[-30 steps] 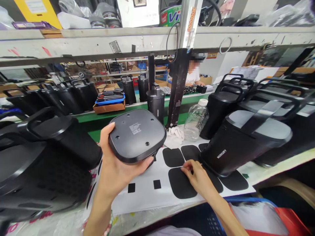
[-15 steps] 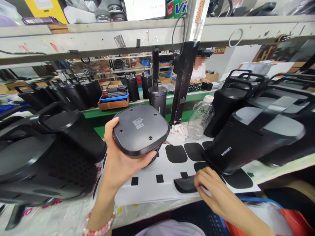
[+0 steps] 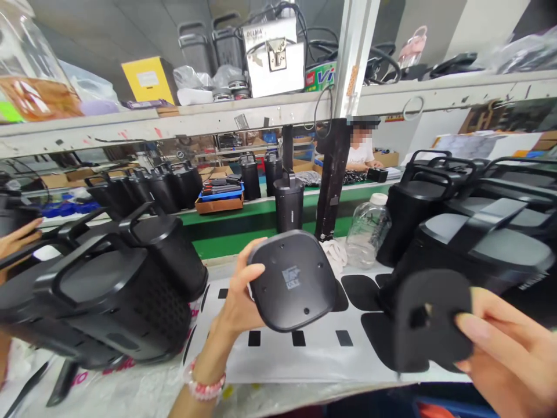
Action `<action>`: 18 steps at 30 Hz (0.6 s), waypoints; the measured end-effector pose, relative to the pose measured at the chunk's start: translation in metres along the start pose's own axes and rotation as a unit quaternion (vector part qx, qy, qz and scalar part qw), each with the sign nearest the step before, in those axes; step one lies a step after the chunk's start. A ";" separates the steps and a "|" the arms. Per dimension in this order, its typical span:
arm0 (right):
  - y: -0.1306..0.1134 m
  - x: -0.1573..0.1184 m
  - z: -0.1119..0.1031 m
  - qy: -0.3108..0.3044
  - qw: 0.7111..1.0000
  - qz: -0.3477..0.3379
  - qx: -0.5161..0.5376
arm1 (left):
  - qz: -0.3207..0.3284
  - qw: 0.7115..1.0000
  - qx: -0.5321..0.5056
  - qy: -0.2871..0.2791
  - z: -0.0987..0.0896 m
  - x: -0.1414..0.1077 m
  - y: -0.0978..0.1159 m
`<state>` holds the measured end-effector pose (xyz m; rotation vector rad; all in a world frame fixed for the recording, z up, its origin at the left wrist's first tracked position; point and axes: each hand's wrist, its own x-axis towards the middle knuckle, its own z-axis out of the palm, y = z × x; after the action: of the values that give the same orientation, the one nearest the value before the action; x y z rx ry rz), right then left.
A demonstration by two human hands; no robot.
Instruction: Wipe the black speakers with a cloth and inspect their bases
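My left hand (image 3: 239, 296) grips a black speaker (image 3: 300, 290), tipped so that its base with several screws and a small printed label faces me. The rest of its body is hidden behind the base. To the right, my right hand (image 3: 505, 337) pinches a black rounded pad (image 3: 435, 331) by its right edge. A square hole shows near the middle of the pad, and motion blurs it somewhat. Below both hands lies a white backing sheet (image 3: 313, 360) with black rounded pads (image 3: 360, 292) and small black squares on it.
Black speakers with handles crowd the left (image 3: 130, 290) and the right (image 3: 474, 238). A clear plastic bottle (image 3: 368, 232) stands by a dark post (image 3: 329, 186). Overhead runs a loaded shelf (image 3: 195, 119). Another person's hand (image 3: 20, 241) shows at far left; a person sits across the line.
My right hand has lifted the pad off the sheet and raised it to the right. The speaker in my left hand has turned in front of me. The view has tilted up.
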<state>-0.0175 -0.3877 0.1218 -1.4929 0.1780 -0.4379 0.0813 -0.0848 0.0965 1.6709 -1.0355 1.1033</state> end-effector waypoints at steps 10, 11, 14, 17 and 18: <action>-0.024 0.011 0.073 -0.106 0.986 0.054 0.119 | -0.079 0.989 -0.052 -0.115 -0.009 -0.023 0.013; -0.022 0.014 0.072 -0.121 0.985 0.041 0.113 | -0.115 0.984 -0.048 -0.124 -0.010 -0.022 0.016; -0.018 0.015 0.071 -0.130 0.987 0.011 0.093 | -0.220 0.964 -0.043 -0.144 -0.012 -0.019 0.019; -0.019 0.007 0.078 -0.120 0.988 0.008 0.100 | -0.235 0.961 -0.035 -0.142 -0.013 -0.018 0.018; -0.019 0.005 0.081 -0.116 0.988 0.012 0.104 | -0.236 0.960 -0.030 -0.144 -0.013 -0.019 0.017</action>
<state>0.0141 -0.3155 0.1482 -1.3232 -0.0336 -0.2520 0.0577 -0.0742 0.0852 1.9345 -0.7709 0.5225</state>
